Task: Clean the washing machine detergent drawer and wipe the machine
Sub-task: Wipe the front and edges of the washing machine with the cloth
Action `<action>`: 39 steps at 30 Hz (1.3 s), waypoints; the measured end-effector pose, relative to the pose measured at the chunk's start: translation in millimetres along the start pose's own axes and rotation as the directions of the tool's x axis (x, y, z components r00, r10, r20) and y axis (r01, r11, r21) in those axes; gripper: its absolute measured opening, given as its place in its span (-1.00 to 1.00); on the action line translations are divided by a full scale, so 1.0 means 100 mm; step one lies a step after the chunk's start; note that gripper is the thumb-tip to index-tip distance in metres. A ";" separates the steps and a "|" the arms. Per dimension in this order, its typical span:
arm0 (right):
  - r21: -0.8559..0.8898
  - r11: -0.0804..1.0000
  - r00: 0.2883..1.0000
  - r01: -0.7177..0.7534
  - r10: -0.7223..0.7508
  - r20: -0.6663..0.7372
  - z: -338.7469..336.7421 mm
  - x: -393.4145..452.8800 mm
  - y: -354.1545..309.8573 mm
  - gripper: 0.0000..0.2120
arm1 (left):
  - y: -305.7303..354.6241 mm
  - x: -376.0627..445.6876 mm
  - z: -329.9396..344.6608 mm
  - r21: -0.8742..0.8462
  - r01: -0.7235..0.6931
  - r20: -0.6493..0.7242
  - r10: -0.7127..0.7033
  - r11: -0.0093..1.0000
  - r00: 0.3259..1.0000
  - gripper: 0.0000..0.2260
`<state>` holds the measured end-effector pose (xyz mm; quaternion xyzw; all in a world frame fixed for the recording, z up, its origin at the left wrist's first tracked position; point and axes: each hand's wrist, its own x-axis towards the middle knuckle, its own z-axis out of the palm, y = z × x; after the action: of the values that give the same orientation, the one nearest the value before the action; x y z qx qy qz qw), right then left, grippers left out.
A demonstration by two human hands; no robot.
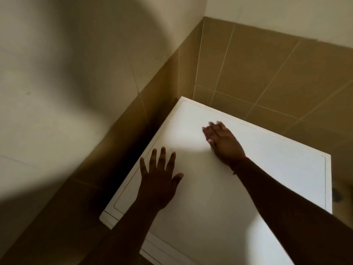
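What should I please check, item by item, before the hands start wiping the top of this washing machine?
1. Top of the machine bare of loose things: ok, only the hands are on it.
2. Cloth in a hand: not ok; left hand and right hand both lie open, fingers straight, holding nothing.
3. Cloth within view: not ok, none shows.
4. Detergent drawer cleaned: cannot tell, the drawer is out of view.
5. Light on the lid: ok near the right hand, dim toward the tiled wall corner.
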<state>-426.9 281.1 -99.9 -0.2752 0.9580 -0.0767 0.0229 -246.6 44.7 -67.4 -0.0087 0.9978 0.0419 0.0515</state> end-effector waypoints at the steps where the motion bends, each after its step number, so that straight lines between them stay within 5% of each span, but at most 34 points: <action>1: -0.034 0.996 0.996 0.086 -0.086 0.027 0.04 0.04 0.02 -0.49 | -0.01 0.04 0.00 -0.002 0.002 -0.001 -0.002 1.000 1.000 -0.34; 2: -0.043 0.994 0.994 0.100 -0.098 0.049 0.04 0.11 0.05 -0.49 | -0.01 0.07 -0.01 -0.003 0.008 -0.001 -0.008 1.000 1.000 -0.34; 5: 0.036 0.976 0.974 -0.214 0.216 -0.070 -0.02 0.36 0.05 -0.46 | 0.00 0.16 0.01 -0.021 0.055 0.003 -0.055 0.998 0.998 -0.34; 8: 0.019 1.000 0.996 -0.020 0.022 -0.087 0.02 0.50 -0.12 -0.50 | -0.01 0.21 0.02 -0.038 0.070 -0.001 -0.070 0.997 0.998 -0.35; 12: 0.067 0.965 0.961 -0.252 0.258 -0.096 0.03 0.86 -0.17 -0.46 | -0.07 0.26 0.03 -0.047 0.101 -0.012 -0.102 0.994 0.995 -0.36; 15: 0.005 1.000 0.999 -0.014 0.015 -0.047 0.13 1.07 -0.25 -0.46 | -0.12 0.26 0.02 -0.061 0.115 -0.017 -0.117 0.991 0.993 -0.37; 18: 0.085 0.951 0.944 -0.297 0.306 -0.124 0.03 1.24 -0.39 -0.46 | -0.18 0.23 0.02 -0.072 0.133 -0.031 -0.136 0.988 0.990 -0.38; 19: 0.065 0.954 0.947 -0.294 0.300 -0.116 0.02 1.28 -0.48 -0.48 | -0.20 0.22 0.03 -0.076 0.140 -0.031 -0.143 0.987 0.989 -0.38; 22: 0.018 1.000 0.997 -0.002 0.003 -0.080 0.08 1.48 -0.58 -0.48 | -0.24 0.21 0.02 -0.085 0.152 -0.024 -0.155 0.985 0.988 -0.38; 26: 0.077 0.954 0.952 -0.289 0.295 -0.083 0.01 1.69 -0.65 -0.49 | -0.24 0.21 -0.01 -0.081 0.162 -0.037 -0.165 0.984 0.986 -0.38; 29: 0.059 0.998 0.999 0.001 0.002 -0.047 0.03 1.74 -0.79 -0.56 | -0.25 0.19 -0.03 -0.089 0.152 -0.035 -0.156 0.984 0.987 -0.39; 30: 0.059 0.998 0.998 0.000 0.003 -0.056 0.03 1.75 -0.74 -0.57 | -0.25 0.18 -0.03 -0.086 0.152 -0.032 -0.155 0.985 0.987 -0.39; 33: 0.071 0.908 0.902 -0.413 0.419 -0.108 0.01 1.68 -0.56 -0.58 | -0.23 0.16 -0.05 -0.082 0.154 -0.027 -0.157 0.985 0.987 -0.39; 34: 0.066 0.891 0.883 -0.449 0.454 -0.118 0.03 1.63 -0.56 -0.57 | -0.22 0.16 -0.05 -0.087 0.153 -0.025 -0.155 0.984 0.988 -0.39; 37: -0.004 0.980 0.964 -0.200 0.196 -0.178 0.11 1.44 -0.44 -0.50 | -0.19 0.14 -0.05 -0.107 0.143 -0.022 -0.146 0.984 0.989 -0.39; 39: 0.019 0.966 0.951 -0.256 0.256 -0.173 0.07 1.27 -0.24 -0.52 | -0.19 0.14 -0.06 -0.104 0.140 -0.029 -0.144 0.985 0.989 -0.39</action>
<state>-521.3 192.8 -102.9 -0.1410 0.9841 -0.0951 -0.0515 -260.5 24.9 -64.7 -0.0833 0.9919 0.0887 0.0355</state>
